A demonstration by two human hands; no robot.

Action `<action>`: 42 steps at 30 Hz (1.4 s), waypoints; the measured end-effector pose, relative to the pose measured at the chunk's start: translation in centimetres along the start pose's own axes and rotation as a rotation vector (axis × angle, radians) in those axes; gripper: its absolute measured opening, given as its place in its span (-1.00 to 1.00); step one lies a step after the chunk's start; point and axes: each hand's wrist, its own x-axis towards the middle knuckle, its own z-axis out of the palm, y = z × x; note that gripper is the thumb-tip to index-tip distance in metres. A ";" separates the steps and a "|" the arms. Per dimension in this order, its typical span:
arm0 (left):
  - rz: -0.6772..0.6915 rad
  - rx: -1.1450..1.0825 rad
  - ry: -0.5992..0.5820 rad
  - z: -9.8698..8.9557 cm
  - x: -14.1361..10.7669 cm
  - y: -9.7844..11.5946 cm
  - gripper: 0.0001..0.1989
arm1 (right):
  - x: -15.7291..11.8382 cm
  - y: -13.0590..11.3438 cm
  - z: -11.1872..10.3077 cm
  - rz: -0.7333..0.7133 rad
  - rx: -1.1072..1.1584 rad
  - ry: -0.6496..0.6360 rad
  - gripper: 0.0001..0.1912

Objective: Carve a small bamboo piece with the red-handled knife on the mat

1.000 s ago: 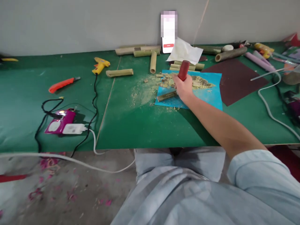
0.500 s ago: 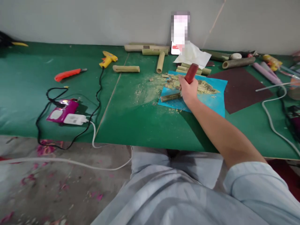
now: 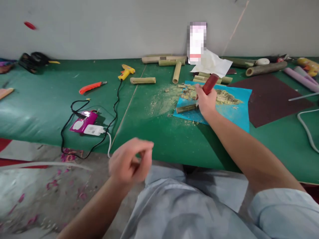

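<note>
Gripping a red handle (image 3: 210, 83), the right hand (image 3: 206, 101) closes round its lower part and leaves the top jutting free, a steeply tilted hold that probably favours downward pressure. A short bamboo tube (image 3: 186, 109) lies flat on a blue sheet (image 3: 238, 121), its right end at or beneath the fist; exact contact is hidden. The sheet presumably shields the green table (image 3: 165, 136) from the bamboo chips (image 3: 228, 96), though dust spreads beyond it. The left hand (image 3: 131, 161), blurred above the table's near edge, curls thumb and fingers narrowly together; whether it pinches anything cannot be told. A yellow glue gun (image 3: 127, 71) and an orange knife (image 3: 91, 87) lie well apart, perhaps for elbow room.
</note>
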 end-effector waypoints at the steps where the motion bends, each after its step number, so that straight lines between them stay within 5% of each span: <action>1: -0.001 0.002 0.007 -0.3 0.0 -0.3 -0.71 | 0.0 0.0 0.0 0.006 0.002 0.001 -0.49; 6: -0.002 0.036 0.035 -1.3 0.2 -2.6 -0.73 | 0.0 0.1 -0.1 -0.014 0.002 -0.005 -0.47; 10: 0.169 0.212 0.010 0.6 3.4 -5.5 -0.84 | -0.1 0.0 -0.2 -0.065 0.006 -0.010 -0.45; 14: 0.439 0.848 -0.406 2.1 6.3 -6.5 -0.93 | -0.3 -0.3 -0.3 -0.105 0.033 0.024 -0.44; 19: 0.589 1.115 -0.756 -0.3 4.0 -5.3 -0.78 | -0.3 -0.3 -0.1 -0.093 0.021 0.067 -0.45; 26: 0.630 1.319 -0.969 -2.9 2.4 -6.8 -0.71 | -0.6 -0.7 -0.3 -0.053 -0.010 0.041 -0.56; 34: 0.800 1.180 -0.936 -4.5 2.7 -8.6 -0.69 | -0.5 -1.0 -0.3 -0.081 -0.022 0.055 -0.61; 42: 0.786 1.164 -1.001 -5.0 2.8 -8.6 -0.65 | -0.7 -1.8 -0.2 -0.095 0.000 0.045 -0.61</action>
